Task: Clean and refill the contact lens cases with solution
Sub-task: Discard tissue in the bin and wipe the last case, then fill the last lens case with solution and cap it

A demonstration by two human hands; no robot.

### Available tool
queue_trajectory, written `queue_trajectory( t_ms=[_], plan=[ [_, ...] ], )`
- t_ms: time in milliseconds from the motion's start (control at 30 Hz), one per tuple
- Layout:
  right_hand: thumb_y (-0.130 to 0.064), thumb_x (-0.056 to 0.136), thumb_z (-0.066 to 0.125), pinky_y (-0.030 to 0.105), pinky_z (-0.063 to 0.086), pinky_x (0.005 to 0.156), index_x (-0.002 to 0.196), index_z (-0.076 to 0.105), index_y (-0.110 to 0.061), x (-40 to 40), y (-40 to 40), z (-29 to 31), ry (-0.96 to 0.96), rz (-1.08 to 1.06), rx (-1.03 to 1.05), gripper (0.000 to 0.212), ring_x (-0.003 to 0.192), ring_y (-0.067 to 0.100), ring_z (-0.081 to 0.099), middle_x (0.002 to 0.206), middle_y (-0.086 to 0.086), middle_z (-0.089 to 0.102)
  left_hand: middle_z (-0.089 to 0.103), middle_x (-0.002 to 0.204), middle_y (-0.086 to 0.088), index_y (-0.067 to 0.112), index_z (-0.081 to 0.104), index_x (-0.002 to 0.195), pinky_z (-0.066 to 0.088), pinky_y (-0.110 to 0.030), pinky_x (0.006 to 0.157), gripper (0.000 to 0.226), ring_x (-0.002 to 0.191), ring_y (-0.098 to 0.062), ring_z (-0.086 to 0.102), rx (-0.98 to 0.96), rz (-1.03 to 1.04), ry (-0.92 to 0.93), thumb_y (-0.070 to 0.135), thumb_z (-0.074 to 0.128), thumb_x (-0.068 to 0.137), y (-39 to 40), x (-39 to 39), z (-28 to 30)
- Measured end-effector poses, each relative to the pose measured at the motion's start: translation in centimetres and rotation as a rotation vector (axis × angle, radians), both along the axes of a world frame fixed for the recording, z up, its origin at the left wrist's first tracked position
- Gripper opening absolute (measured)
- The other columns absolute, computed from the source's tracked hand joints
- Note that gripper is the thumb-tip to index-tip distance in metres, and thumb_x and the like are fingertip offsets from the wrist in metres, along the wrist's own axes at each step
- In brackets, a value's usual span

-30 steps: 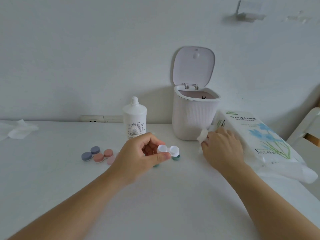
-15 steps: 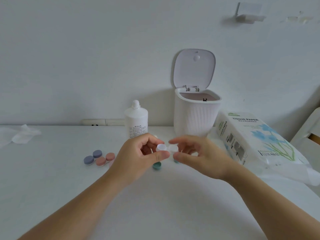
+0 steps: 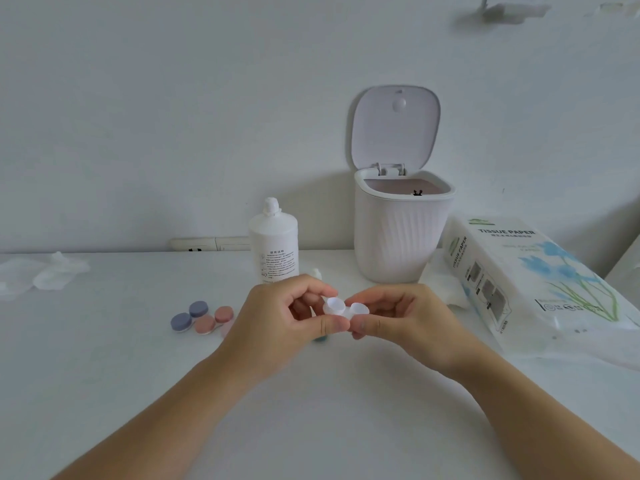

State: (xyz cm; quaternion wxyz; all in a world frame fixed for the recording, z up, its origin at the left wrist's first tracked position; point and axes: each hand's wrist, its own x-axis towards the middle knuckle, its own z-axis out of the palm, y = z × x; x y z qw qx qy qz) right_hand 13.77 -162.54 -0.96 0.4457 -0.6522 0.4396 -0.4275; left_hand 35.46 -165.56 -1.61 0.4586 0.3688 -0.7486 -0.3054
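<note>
A small clear lens case [image 3: 344,308], uncapped with both wells facing up, is held above the table [image 3: 329,410] in front of the solution bottle [image 3: 273,245]. It is pinched at one end by the curled thumb and fingers of the left hand [image 3: 277,329] and at the other by those of the right hand [image 3: 405,323]. Because so little of the smooth plastic is gripped, it could be twisted out of either pinch and dropped. Any liquid left in the wells could be spilled if the case is tilted, though whether liquid is present cannot be told. The purple and pink capped cases [image 3: 201,317] nearby could be knocked by a falling piece.
</note>
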Motion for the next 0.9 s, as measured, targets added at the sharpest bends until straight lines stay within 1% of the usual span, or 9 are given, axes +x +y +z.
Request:
queue_trajectory(
  t_ms=[133,233,300,400,467,567,633,733,900],
  plan=[
    [-0.021,0.081,0.083,0.034,0.058,0.091,0.098,0.079,-0.025,-0.7,-0.4,-0.2,-0.051,-0.114,0.034,0.018,0.088,0.022,0.076,0.090,0.011,0.079,0.066,0.071,0.008,0.029,0.073,0.089,0.044,-0.014,0.059,0.026,0.058,-0.015,0.053,-0.165,0.171,0.124,0.044,0.087,0.073,-0.3,0.7,0.7],
    [-0.028,0.078,0.084,0.029,0.058,0.084,0.093,0.076,-0.026,-1.0,-0.6,-0.3,-0.058,-0.148,0.045,0.016,0.085,0.022,0.077,0.087,0.009,0.079,0.061,0.081,0.010,0.030,0.069,0.102,0.056,-0.036,0.060,0.024,0.069,-0.013,0.053,-0.250,0.389,0.217,0.038,0.077,0.081,-0.8,1.5,1.0],
    [-0.037,0.073,0.083,0.020,0.056,0.074,0.089,0.076,-0.025,-1.0,-0.6,-0.3,-0.066,-0.147,0.029,0.021,0.080,0.020,0.076,0.086,0.009,0.080,0.057,0.097,0.016,0.033,0.061,0.120,0.056,-0.048,0.072,0.041,0.085,-0.009,0.053,-0.238,0.490,0.244,0.038,0.072,0.081,-1.3,2.0,0.9],
    [-0.040,0.071,0.082,0.022,0.057,0.075,0.088,0.076,-0.025,-1.1,-0.8,-0.3,-0.069,-0.153,0.021,0.024,0.079,0.021,0.076,0.085,0.009,0.079,0.054,0.121,0.018,0.036,0.047,0.138,0.044,-0.033,0.096,0.071,0.110,-0.007,0.052,-0.145,0.508,0.186,0.051,0.069,0.072,-2.3,2.6,0.4],
    [-0.040,0.071,0.082,0.028,0.057,0.082,0.089,0.077,-0.027,-1.4,-0.8,-0.4,-0.052,-0.159,0.019,0.023,0.082,0.021,0.076,0.086,0.008,0.079,0.052,0.129,0.023,0.041,0.041,0.142,0.042,-0.037,0.104,0.081,0.121,-0.006,0.049,-0.049,0.471,0.098,0.055,0.070,0.068,-3.1,2.9,0.0],
    [-0.037,0.074,0.082,0.029,0.057,0.081,0.090,0.078,-0.026,-1.6,-0.7,-0.4,-0.047,-0.158,0.021,0.020,0.082,0.020,0.076,0.086,0.007,0.079,0.056,0.125,0.029,0.054,0.039,0.136,0.054,-0.048,0.095,0.082,0.121,-0.002,0.054,0.076,0.431,0.013,0.060,0.074,0.062,-3.9,3.1,-0.7],
    [-0.038,0.072,0.081,0.022,0.056,0.073,0.088,0.079,-0.024,-1.5,-0.7,-0.2,-0.052,-0.144,0.026,0.022,0.076,0.018,0.075,0.083,0.009,0.079,0.059,0.117,0.036,0.058,0.041,0.131,0.057,-0.034,0.083,0.079,0.114,0.011,0.055,0.090,0.432,-0.002,0.063,0.074,0.060,-4.2,3.2,-1.0],
    [-0.038,0.072,0.081,0.020,0.056,0.068,0.086,0.079,-0.021,-1.5,-0.7,-0.3,-0.047,-0.132,0.036,0.023,0.071,0.018,0.073,0.080,0.010,0.079,0.055,0.112,0.046,0.055,0.042,0.131,0.047,-0.016,0.076,0.078,0.108,0.023,0.052,0.049,0.442,-0.003,0.065,0.072,0.060,-4.2,3.1,-1.1],
    [-0.023,0.081,0.083,0.022,0.056,0.074,0.089,0.077,-0.025,-1.7,-1.0,-0.7,-0.008,-0.120,0.044,0.009,0.074,0.015,0.071,0.083,0.007,0.079,0.053,0.111,0.049,0.053,0.043,0.129,0.040,-0.010,0.076,0.078,0.105,0.023,0.052,0.004,0.452,0.029,0.068,0.074,0.059,-4.0,2.6,-0.9]
  ],
)
